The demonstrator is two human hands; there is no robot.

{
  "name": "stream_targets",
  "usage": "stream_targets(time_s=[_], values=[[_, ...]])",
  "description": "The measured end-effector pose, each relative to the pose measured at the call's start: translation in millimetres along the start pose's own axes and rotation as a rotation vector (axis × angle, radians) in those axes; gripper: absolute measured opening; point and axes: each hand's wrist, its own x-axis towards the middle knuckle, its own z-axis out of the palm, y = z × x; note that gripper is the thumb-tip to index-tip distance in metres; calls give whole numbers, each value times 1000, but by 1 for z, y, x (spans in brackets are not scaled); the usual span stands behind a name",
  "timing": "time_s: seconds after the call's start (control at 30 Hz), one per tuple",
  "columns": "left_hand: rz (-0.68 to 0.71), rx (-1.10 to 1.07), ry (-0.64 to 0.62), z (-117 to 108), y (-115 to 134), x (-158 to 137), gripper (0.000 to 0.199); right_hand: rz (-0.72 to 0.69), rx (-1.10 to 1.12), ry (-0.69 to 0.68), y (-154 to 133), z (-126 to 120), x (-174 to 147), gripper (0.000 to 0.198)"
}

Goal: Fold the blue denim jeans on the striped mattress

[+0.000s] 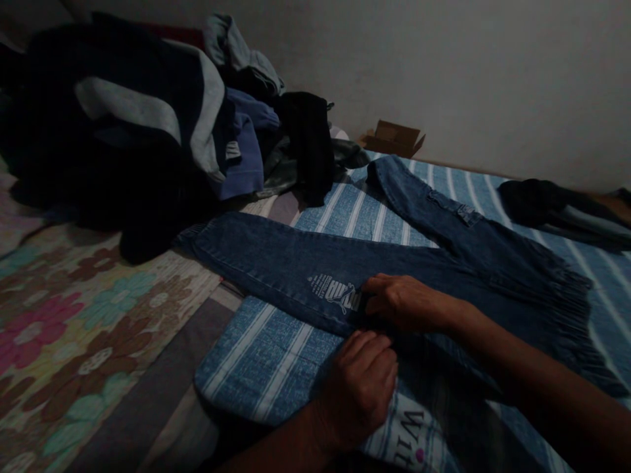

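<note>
A pair of dark blue denim jeans (290, 253) lies spread flat, legs apart toward the far left and top, its gathered elastic waist at the right. White print marks the nearer leg. My right hand (401, 301) rests on that leg beside the print, its fingers curled and closed on the denim. Just below it, my left hand (362, 381) is closed in a fist at the near edge of the jeans, its fingertips mostly hidden against the cloth. White lettering on a pale patch shows beside my left wrist.
The jeans lie on a blue striped mattress (261, 358). A large heap of dark clothes (133, 144) stands at the left. Flowered bedding (89, 328) spreads at the lower left. A cardboard box (394, 138) sits by the wall, and a dark garment (557, 210) lies at the far right.
</note>
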Motion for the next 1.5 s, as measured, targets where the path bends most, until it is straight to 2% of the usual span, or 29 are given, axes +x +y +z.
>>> stream_targets(time_s=[0.13, 0.23, 0.4, 0.7, 0.83, 1.3, 1.5], values=[[-146, 38, 130, 0, -2, 4, 12, -14, -1, 26, 0, 0, -1, 19], [-275, 96, 140, 2, -6, 9, 10, -23, 17, 37, 2, 2, -1, 19], [-349, 155, 118, 9, -11, 14, 9, -50, 22, 60, 7, 8, -1, 12], [-410, 74, 93, 10, -17, 13, 9, -20, 168, 68, 8, 8, -4, 15], [-395, 60, 113, 11, -17, 12, 11, -23, 200, 70, 8, 8, -5, 18], [-396, 58, 122, 13, -18, 10, 9, -38, 144, 93, 10, 12, -4, 16], [-382, 106, 129, 14, -20, 11, 7, -28, 123, 60, 7, 12, -3, 13]])
